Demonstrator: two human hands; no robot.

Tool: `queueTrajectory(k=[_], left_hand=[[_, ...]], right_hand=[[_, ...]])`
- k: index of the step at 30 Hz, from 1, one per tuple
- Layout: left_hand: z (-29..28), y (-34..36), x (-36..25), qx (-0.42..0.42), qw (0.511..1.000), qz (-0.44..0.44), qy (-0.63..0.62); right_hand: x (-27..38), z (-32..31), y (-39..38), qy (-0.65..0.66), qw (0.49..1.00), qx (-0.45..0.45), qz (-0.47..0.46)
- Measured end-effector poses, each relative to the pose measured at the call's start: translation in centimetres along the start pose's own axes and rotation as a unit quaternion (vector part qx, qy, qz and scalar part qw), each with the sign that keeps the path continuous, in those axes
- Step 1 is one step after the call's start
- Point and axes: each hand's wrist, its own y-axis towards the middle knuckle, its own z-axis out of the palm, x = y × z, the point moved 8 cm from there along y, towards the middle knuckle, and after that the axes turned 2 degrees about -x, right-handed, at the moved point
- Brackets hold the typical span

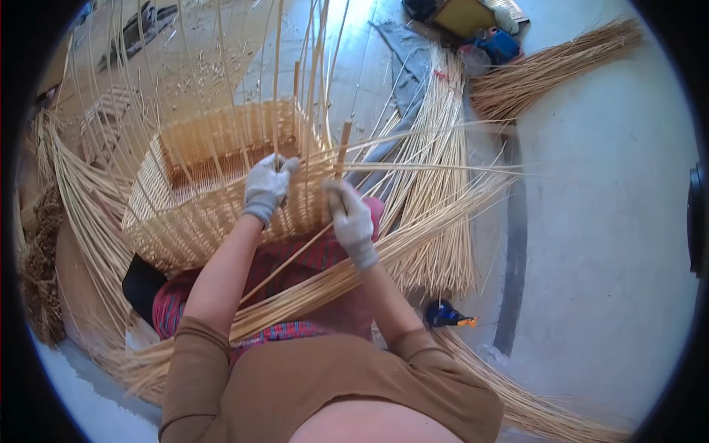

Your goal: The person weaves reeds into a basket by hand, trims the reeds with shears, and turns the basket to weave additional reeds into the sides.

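Note:
A woven pale-reed basket [173,225] rests on my lap, its long upright strands rising from the rim. My left hand [269,184], in a white knit glove, is pinched around reeds at the basket's near rim. Just to its right, my gloved right hand [348,220] is closed beside the basket's corner, below a short upright wooden stake [343,148]; motion blur hides what its fingers hold. A bundle of long reeds [295,303] crosses my lap over red patterned cloth [177,310], passing under my forearms.
Reed bundles lie at the left [88,221], beyond my right hand [436,251], top right [554,66] and bottom right [509,384]. A dark blue tool with orange tip [447,316] sits by my right elbow. A container [465,18] and blue object [498,44] stand at the back.

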Motion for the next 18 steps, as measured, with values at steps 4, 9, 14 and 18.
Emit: queueTrajectory(k=[4,9,14,18], left_hand=[[-0.3,0.7,-0.9,0.049,0.996,-0.056,-0.058],[-0.7,1.6,0.3,0.058,0.996,-0.036,-0.053],[-0.7,0.3,-0.6,0.029,0.989,0.139,0.039],[-2.3,0.2,-0.2,0.082,0.983,0.150,0.062]], right_hand=[[-0.7,5.0,7.8,-0.121,0.977,0.100,0.148],[-4.2,7.8,10.6,-0.218,0.918,0.269,0.196],[-4.3,6.8,9.7,-0.240,0.927,0.280,0.062],[0.5,5.8,7.8,-0.186,0.981,0.047,-0.009]])
